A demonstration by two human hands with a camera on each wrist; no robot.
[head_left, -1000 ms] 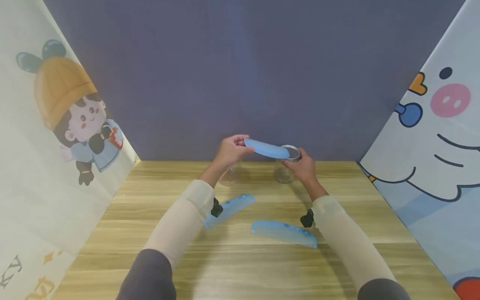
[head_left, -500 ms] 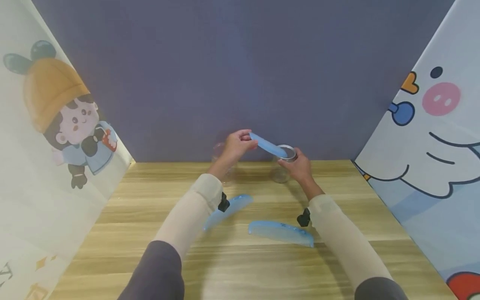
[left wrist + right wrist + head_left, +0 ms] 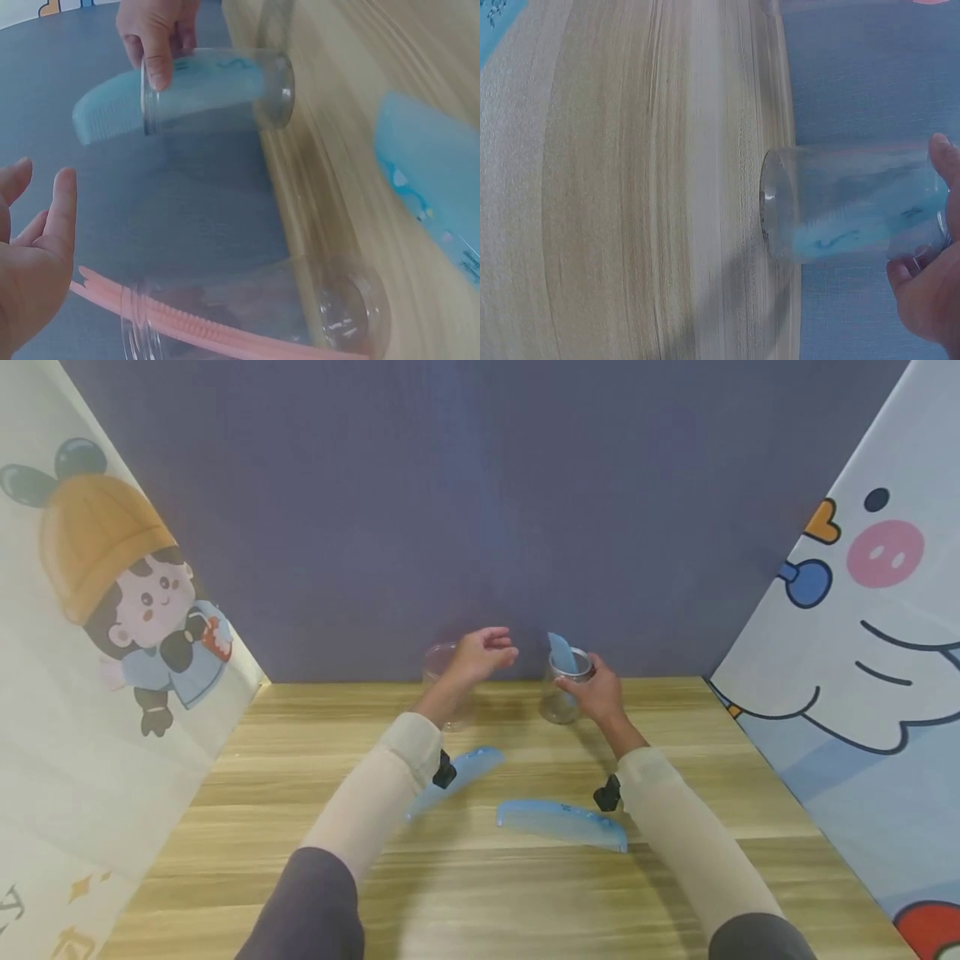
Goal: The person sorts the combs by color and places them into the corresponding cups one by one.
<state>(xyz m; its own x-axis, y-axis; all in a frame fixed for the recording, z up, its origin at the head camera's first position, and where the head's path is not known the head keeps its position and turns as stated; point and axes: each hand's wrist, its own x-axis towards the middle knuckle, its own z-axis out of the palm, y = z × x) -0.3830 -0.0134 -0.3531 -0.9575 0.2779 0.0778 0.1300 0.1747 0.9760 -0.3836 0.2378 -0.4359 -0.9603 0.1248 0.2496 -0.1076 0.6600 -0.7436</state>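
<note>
A light blue comb (image 3: 561, 653) stands tilted in a clear jar (image 3: 214, 112), its upper end sticking out over the rim. My right hand (image 3: 600, 692) grips that jar near its mouth, the thumb and fingers round the rim, and the jar stands upright on the table. To its left my left hand (image 3: 480, 658) hangs in the air with fingers apart, holding nothing. Just beside and behind the left hand is a second clear jar (image 3: 352, 300), which holds slim pink pieces (image 3: 195, 328) with a partly ribbed edge; their kind is unclear.
Two more blue combs lie on the wooden table: one comb (image 3: 468, 767) by the left forearm, partly covered by it, and another comb (image 3: 562, 825) nearer the front. A dark grey wall (image 3: 480, 510) rises right behind the jars. Printed panels flank both sides.
The comb that my left hand held slanting at the jar's mouth now stands inside the jar. My left hand has let go of it. The right hand keeps its grip on the jar.
</note>
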